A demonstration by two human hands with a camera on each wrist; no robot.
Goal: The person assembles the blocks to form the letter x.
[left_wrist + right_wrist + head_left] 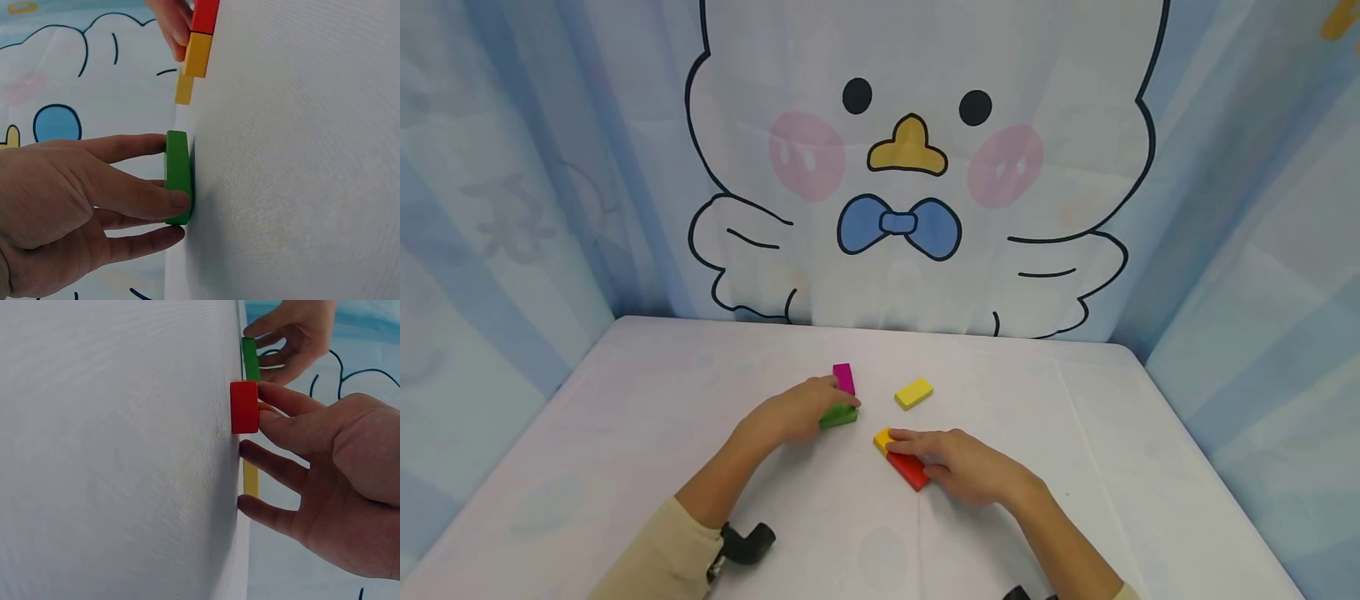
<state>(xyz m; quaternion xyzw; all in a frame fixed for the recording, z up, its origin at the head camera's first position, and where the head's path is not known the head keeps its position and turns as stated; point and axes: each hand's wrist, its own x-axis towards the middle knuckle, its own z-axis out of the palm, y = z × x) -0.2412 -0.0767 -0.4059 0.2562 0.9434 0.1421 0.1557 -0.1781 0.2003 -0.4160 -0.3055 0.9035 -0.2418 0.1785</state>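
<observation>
My left hand (797, 410) holds a green block (838, 417) on the table, thumb on one side and fingers around the other side and ends, as the left wrist view shows. Just behind it lies a magenta block (844, 378). My right hand (962, 462) is at a red block (908, 471), its thumb and index finger on it in the right wrist view (244, 407). End to end with the red block lies an orange-yellow block (882, 440), partly covered by the fingertips. The other right fingers reach down beside the blocks.
A lighter yellow block (913, 393) lies apart, behind the red one. All blocks rest on a white-covered table (700, 358). A curtain (910, 292) with a cartoon bird stands along the back, and patterned curtains flank both sides. A black wrist mount (748, 544) is on my left wrist.
</observation>
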